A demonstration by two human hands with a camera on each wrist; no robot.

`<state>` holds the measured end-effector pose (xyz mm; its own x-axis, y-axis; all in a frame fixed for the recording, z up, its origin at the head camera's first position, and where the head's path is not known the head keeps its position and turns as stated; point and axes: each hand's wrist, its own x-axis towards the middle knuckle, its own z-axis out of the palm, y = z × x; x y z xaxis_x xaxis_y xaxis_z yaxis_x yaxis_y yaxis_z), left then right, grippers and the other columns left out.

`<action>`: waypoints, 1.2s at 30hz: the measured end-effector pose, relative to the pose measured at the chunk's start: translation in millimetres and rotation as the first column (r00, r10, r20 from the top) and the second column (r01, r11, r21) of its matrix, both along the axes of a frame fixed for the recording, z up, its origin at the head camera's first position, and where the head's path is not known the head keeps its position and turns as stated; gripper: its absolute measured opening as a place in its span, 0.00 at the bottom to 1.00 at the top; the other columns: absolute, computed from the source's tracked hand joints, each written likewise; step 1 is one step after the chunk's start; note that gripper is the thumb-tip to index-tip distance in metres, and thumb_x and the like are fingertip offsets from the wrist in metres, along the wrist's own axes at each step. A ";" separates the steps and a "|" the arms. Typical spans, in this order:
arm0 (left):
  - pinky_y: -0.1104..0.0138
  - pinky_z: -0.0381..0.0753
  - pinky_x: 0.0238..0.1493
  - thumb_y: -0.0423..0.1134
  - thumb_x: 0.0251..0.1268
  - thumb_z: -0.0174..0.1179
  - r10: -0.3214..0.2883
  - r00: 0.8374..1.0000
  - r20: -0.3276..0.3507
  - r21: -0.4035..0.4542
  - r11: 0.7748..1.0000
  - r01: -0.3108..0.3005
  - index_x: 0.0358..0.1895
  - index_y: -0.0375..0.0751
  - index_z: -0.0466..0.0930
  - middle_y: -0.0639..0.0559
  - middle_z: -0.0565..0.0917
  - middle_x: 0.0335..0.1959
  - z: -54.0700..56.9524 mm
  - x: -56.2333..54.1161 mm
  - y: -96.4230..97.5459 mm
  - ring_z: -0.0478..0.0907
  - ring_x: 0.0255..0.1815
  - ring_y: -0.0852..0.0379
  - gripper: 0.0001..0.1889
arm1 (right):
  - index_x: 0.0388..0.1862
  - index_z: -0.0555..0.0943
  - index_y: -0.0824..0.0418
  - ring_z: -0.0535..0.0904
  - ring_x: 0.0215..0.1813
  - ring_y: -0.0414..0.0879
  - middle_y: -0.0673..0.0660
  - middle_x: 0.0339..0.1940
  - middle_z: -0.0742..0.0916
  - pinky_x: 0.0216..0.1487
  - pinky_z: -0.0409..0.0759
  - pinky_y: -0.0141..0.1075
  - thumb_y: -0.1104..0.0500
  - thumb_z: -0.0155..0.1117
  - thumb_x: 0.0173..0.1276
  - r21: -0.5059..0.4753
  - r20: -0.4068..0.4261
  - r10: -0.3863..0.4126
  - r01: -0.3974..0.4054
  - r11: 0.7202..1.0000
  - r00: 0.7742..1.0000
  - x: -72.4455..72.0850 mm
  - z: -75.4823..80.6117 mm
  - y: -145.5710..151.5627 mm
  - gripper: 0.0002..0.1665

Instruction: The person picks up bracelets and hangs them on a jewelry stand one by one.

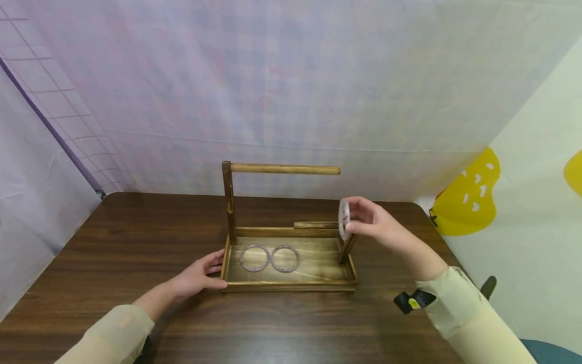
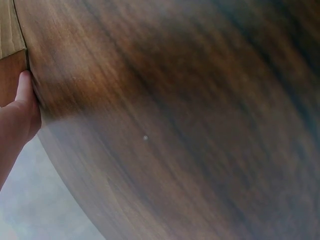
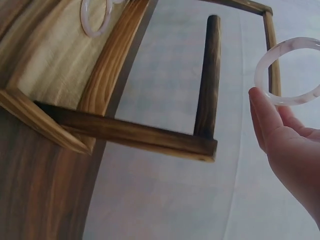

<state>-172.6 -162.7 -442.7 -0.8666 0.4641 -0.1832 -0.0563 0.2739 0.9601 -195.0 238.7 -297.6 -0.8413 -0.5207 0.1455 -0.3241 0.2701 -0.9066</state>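
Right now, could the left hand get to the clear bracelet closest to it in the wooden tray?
Probably yes. The left hand is touching the tray's end, the bracelet lies near that end, and only the low end wall seems to stand between.

Pale cloth (image 1: 291,91) behind a dark tabletop (image 1: 273,328)

Behind the tabletop, the cloth shows a faint check, tinted lilac toward the tabletop's left. Left of the tabletop hangs a whitish sheet (image 1: 41,212); a purple strip (image 1: 50,125) slants to the tabletop's far left corner, with a grid pattern (image 1: 68,101) beside it. Right of the tabletop, a pale wall (image 1: 536,242) bears a yellow shape (image 1: 468,207) with white marks and, farther out, a second yellow patch (image 1: 576,172). Light leaves a sheen on the tabletop.
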 end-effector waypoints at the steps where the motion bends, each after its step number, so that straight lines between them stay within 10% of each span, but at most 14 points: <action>1: 0.50 0.70 0.62 0.35 0.54 0.67 -0.003 1.000 -0.004 -0.005 1.000 0.003 0.72 0.25 0.41 0.25 0.56 0.68 0.0 0.0 0.1 0.58 0.67 0.30 0.49 | 0.61 0.59 0.80 0.77 0.46 0.35 0.49 0.43 0.80 0.44 0.79 0.27 0.66 0.58 0.66 0.003 -0.003 -0.006 0.006 1.000 1.000 -1.8 1.5 0.6 0.31; 26: 0.51 0.72 0.61 0.34 0.54 0.67 -0.015 1.000 -0.020 0.012 1.000 0.015 0.71 0.25 0.41 0.24 0.57 0.67 -3.0 -1.5 -0.9 0.59 0.67 0.29 0.49 | 0.63 0.56 0.75 0.72 0.47 0.29 0.64 0.53 0.72 0.48 0.73 0.21 0.67 0.54 0.65 0.143 -0.044 -0.185 0.189 0.971 0.982 -31.3 25.3 9.2 0.31; 36: 0.51 0.71 0.62 0.34 0.54 0.67 -0.016 1.000 -0.023 0.004 1.000 0.016 0.71 0.25 0.41 0.24 0.57 0.67 -3.3 -2.9 -1.2 0.59 0.67 0.30 0.49 | 0.67 0.53 0.70 0.66 0.64 0.58 0.68 0.61 0.68 0.53 0.69 0.25 0.61 0.54 0.67 0.223 -0.015 -0.200 0.199 0.954 0.980 -42.9 32.9 9.6 0.34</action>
